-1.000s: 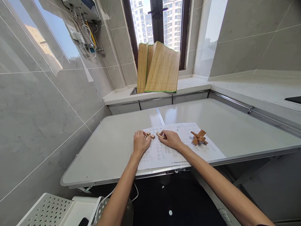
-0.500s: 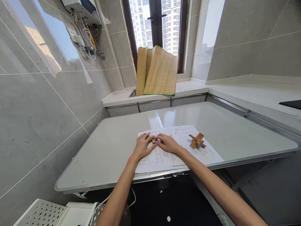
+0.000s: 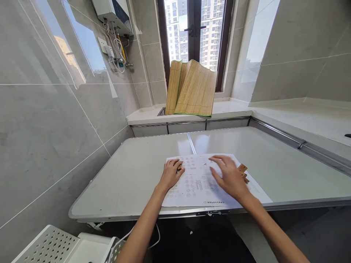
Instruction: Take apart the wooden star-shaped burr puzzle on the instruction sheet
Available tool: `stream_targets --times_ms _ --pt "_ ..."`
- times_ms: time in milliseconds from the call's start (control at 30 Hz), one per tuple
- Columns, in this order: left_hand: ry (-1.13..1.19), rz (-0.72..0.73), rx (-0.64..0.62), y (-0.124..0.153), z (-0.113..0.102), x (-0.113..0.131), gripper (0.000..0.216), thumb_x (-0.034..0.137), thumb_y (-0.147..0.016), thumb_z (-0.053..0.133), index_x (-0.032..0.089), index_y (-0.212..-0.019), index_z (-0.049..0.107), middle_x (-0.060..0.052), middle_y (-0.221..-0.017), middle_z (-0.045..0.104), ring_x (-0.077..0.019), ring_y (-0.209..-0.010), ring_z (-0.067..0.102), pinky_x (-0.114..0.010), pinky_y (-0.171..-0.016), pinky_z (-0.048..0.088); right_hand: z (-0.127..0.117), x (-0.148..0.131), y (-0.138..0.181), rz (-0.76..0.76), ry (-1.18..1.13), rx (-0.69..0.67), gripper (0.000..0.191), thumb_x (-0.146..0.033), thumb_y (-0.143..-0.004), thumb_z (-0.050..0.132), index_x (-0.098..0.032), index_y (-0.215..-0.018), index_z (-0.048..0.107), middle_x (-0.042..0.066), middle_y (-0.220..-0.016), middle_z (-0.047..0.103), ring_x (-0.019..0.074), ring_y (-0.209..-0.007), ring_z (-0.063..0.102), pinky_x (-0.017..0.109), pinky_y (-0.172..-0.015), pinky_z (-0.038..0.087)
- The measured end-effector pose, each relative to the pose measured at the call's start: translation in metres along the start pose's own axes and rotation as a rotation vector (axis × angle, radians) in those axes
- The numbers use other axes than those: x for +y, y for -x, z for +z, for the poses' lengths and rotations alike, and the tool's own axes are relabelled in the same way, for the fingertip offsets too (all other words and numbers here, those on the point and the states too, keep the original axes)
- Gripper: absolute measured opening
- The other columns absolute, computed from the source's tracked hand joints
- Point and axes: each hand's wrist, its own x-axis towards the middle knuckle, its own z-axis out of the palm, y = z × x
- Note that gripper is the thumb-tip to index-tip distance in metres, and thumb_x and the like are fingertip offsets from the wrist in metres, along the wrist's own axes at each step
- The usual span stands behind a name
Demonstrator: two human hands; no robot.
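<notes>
1. Left hand [image 3: 170,174] lies on the left part of the printed sheet [image 3: 197,180], fingers curled round a small wooden block [image 3: 180,167] at the fingertips. Only a corner of the block shows, so whether it is pinched or merely touched I cannot tell.
2. Right hand [image 3: 229,176] is above the right half of the sheet, fingers spread and loose, nothing held. It covers most of the wooden burr puzzle [image 3: 242,171]; just two stub ends show past the knuckles. Contact between palm and puzzle is not visible.
3. Sheet lies flat on the white folding table [image 3: 131,171], near its front edge, diagrams face up.
4. Handling judgement: the block looks light, rigid and smooth-faced, likely to slide on paper. Best taken by opposite flat faces with thumb and forefinger.
5. Burr puzzle: stiff interlocked sticks, light, and may come loose if lifted by one arm alone. Take hold at the central crossing.
6. Background: bamboo mat [image 3: 193,88] stands folded on the counter under the window [image 3: 194,29]; perforated white shelf [image 3: 49,246] at lower left.
</notes>
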Motion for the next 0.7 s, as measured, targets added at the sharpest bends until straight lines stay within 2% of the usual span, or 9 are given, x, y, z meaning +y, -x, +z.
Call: stream_targets --times_ms 67,133,233,300,433,533,633,700 --pt "0.003 -0.007 0.006 0.0 0.002 -0.001 0.037 0.033 -0.101 0.065 0.028 -0.138 0.064 -0.008 -0.145 0.063 -0.0308 -0.136 0.053 -0.054 -0.113 0.046 -0.025 0.018 0.012 0.043 0.135 0.079 0.033 -0.035 -0.103 0.051 -0.021 -0.13 0.064 0.016 -0.132 0.065 0.036 -0.126 0.057 0.055 -0.108 0.045" --pt "0.005 -0.019 0.014 0.0 0.003 -0.003 0.038 0.032 -0.102 0.064 0.029 -0.14 0.063 -0.008 -0.146 0.063 -0.0309 -0.136 0.053 -0.054 -0.112 0.046 -0.042 0.04 0.027 0.124 0.255 0.092 0.039 -0.042 -0.103 0.049 -0.02 -0.133 0.063 0.018 -0.136 0.064 0.0402 -0.131 0.054 0.059 -0.106 0.045" --pt "0.003 -0.042 0.027 0.0 0.005 -0.004 0.039 0.03 -0.102 0.063 0.029 -0.141 0.062 -0.009 -0.145 0.063 -0.0311 -0.135 0.054 -0.055 -0.111 0.047 -0.048 0.068 0.054 0.259 0.409 0.017 0.051 -0.053 -0.102 0.046 -0.02 -0.137 0.062 0.02 -0.143 0.061 0.0462 -0.135 0.052 0.063 -0.1 0.048" --pt "0.0 -0.054 0.033 0.0 0.006 -0.005 0.039 0.03 -0.101 0.064 0.028 -0.14 0.063 -0.01 -0.144 0.062 -0.0314 -0.135 0.054 -0.055 -0.111 0.047 -0.044 0.077 0.07 0.29 0.429 -0.047 0.054 -0.055 -0.102 0.043 -0.019 -0.138 0.061 0.02 -0.142 0.062 0.0453 -0.129 0.057 0.062 -0.097 0.051" --pt "-0.003 -0.065 0.037 0.0 0.006 -0.005 0.037 0.031 -0.101 0.064 0.028 -0.138 0.064 -0.009 -0.144 0.063 -0.0313 -0.134 0.055 -0.054 -0.112 0.047 -0.033 0.077 0.087 0.291 0.338 -0.114 0.052 -0.054 -0.105 0.038 -0.022 -0.139 0.06 0.016 -0.143 0.063 0.0373 -0.118 0.066 0.052 -0.09 0.057" --pt "-0.004 -0.072 0.038 0.001 0.006 -0.004 0.037 0.032 -0.101 0.064 0.028 -0.138 0.063 -0.009 -0.143 0.063 -0.0312 -0.133 0.056 -0.053 -0.111 0.048 -0.032 0.073 0.088 0.323 0.301 -0.102 0.05 -0.055 -0.106 0.036 -0.024 -0.134 0.064 0.016 -0.141 0.062 0.035 -0.115 0.068 0.048 -0.084 0.058" --pt "-0.006 -0.075 0.038 0.001 0.006 -0.004 0.037 0.033 -0.102 0.062 0.028 -0.138 0.063 -0.009 -0.142 0.063 -0.031 -0.132 0.056 -0.053 -0.111 0.048 -0.035 0.07 0.086 0.345 0.286 -0.062 0.053 -0.06 -0.105 0.038 -0.024 -0.127 0.07 0.016 -0.13 0.064 0.035 -0.112 0.067 0.046 -0.079 0.058" --pt "-0.007 -0.074 0.041 0.001 0.006 -0.004 0.037 0.032 -0.102 0.061 0.028 -0.138 0.063 -0.009 -0.142 0.063 -0.0307 -0.132 0.056 -0.053 -0.111 0.048 -0.036 0.069 0.084 0.355 0.271 -0.067 0.053 -0.062 -0.103 0.041 -0.027 -0.131 0.069 0.014 -0.12 0.066 0.0335 -0.105 0.068 0.042 -0.072 0.057"
